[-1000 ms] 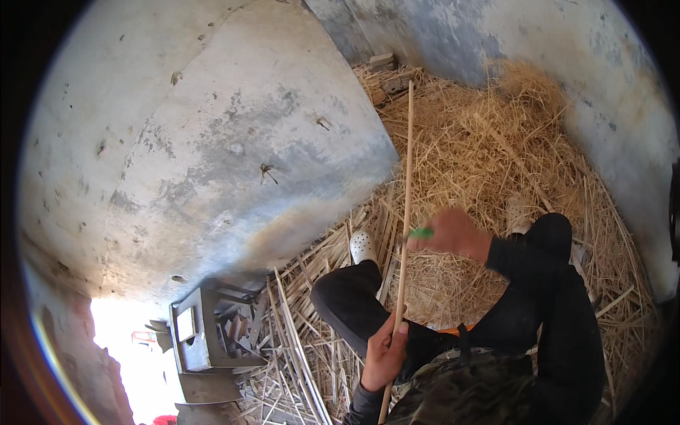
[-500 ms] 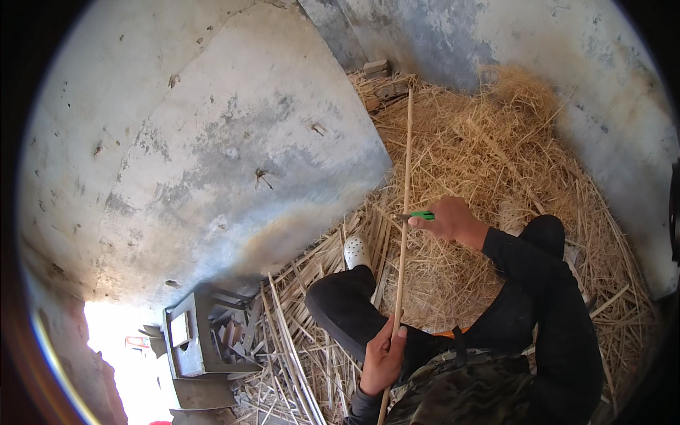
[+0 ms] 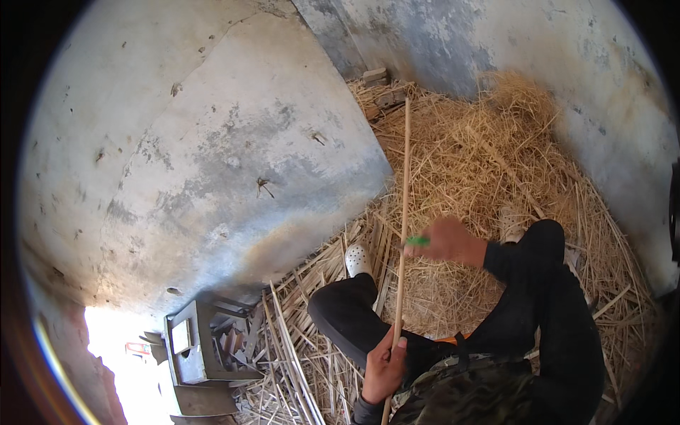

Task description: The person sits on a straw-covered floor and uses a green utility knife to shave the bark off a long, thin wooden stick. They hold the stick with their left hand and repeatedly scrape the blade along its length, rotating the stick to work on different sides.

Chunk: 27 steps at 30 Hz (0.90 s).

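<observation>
A long, pale wooden stick (image 3: 406, 170) runs from near my lap up to the far corner of the shavings. My left hand (image 3: 384, 367) is closed round its near part, thumb lying along it. Farther up, my right hand (image 3: 455, 243) grips a green-handled knife (image 3: 418, 241), both smeared by motion. The knife's dark tip is at the stick's right side; whether it touches the wood is too blurred to tell.
A heap of curly shavings (image 3: 489, 163) spreads ahead of my bent legs. Split strips (image 3: 294, 361) lie at left, beside a worn wooden cabinet (image 3: 195, 340). A white clog (image 3: 358, 261) is on my left foot. Stained walls (image 3: 212, 156) close in the corner, near some bricks (image 3: 375, 76).
My right hand and the knife have moved along the stick toward me. My left hand keeps its grip at about the same place.
</observation>
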Each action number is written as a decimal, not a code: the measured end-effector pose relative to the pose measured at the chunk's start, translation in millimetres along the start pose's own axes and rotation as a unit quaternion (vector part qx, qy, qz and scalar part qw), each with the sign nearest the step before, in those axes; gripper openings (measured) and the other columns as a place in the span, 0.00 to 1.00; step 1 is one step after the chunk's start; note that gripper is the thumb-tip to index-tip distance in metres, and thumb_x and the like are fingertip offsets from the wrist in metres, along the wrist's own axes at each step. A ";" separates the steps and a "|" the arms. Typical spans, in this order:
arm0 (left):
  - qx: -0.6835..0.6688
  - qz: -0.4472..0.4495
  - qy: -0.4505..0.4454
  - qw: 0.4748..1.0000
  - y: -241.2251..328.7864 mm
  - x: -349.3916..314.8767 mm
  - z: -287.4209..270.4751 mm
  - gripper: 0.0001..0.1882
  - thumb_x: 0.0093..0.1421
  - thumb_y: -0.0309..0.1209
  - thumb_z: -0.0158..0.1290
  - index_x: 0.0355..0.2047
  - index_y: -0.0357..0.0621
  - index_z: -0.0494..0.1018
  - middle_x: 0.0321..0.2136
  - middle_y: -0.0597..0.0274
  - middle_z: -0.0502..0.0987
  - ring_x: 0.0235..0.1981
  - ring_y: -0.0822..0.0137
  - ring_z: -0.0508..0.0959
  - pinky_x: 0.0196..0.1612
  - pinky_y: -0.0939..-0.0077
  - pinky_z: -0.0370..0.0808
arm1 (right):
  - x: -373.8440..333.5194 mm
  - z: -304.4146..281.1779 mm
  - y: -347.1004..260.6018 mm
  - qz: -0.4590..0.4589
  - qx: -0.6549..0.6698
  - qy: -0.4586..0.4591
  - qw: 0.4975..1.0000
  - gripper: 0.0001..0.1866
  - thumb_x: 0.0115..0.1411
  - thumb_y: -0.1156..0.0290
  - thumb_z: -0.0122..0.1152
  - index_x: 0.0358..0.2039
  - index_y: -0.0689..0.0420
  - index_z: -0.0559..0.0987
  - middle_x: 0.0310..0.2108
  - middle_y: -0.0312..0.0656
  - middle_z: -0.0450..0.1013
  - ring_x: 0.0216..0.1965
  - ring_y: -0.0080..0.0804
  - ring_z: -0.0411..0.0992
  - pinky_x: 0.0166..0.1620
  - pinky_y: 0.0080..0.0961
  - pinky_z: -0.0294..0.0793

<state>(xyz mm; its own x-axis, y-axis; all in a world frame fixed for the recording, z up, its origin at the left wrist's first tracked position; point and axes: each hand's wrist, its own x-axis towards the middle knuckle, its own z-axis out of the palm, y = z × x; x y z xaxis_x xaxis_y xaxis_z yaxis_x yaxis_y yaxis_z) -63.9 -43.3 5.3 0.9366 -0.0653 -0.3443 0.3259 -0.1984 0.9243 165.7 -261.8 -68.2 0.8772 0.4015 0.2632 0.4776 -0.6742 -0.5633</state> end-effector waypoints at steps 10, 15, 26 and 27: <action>0.085 0.089 0.019 0.992 19.9 -8.3 6.0 0.26 0.67 0.35 0.47 0.58 0.25 0.60 0.46 0.54 0.74 0.47 0.75 0.71 0.50 0.83 0.67 | 21.1 -9.4 13.5 -0.002 -0.058 0.039 0.998 0.46 0.47 0.18 0.38 0.06 0.54 0.69 0.04 0.35 0.55 0.08 0.31 0.61 0.12 0.33 0.57; 0.089 0.022 0.018 0.996 2.9 -27.8 1.1 0.25 0.67 0.36 0.47 0.59 0.30 0.62 0.46 0.53 0.75 0.48 0.75 0.71 0.50 0.82 0.67 | 40.7 -25.8 32.8 0.059 -0.041 0.040 0.997 0.44 0.48 0.18 0.34 0.07 0.50 0.67 0.05 0.29 0.52 0.08 0.25 0.53 0.12 0.28 0.50; 0.127 -0.149 0.010 0.981 25.5 -78.4 4.1 0.27 0.65 0.47 0.47 0.57 0.42 0.68 0.24 0.72 0.69 0.23 0.79 0.63 0.23 0.82 0.60 | 59.7 -66.8 120.9 0.188 -0.070 0.104 0.974 0.38 0.56 0.28 0.42 0.09 0.50 0.65 0.08 0.27 0.52 0.08 0.21 0.49 0.12 0.25 0.47; 0.091 -0.076 0.017 0.993 5.8 -79.3 4.0 0.26 0.65 0.46 0.48 0.57 0.42 0.68 0.21 0.73 0.67 0.20 0.80 0.61 0.21 0.82 0.58 | 59.9 -75.7 132.1 0.197 -0.100 0.117 0.968 0.37 0.57 0.28 0.42 0.09 0.49 0.64 0.08 0.26 0.52 0.08 0.20 0.48 0.12 0.24 0.46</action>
<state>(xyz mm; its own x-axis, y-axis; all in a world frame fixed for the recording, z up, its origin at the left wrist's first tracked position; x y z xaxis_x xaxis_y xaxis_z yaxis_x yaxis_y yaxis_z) -136.8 -43.2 37.3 0.8833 0.0105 -0.4687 0.4377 -0.3768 0.8164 285.0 -373.7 -67.6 0.9692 -0.0462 0.2419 0.0837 -0.8620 -0.4999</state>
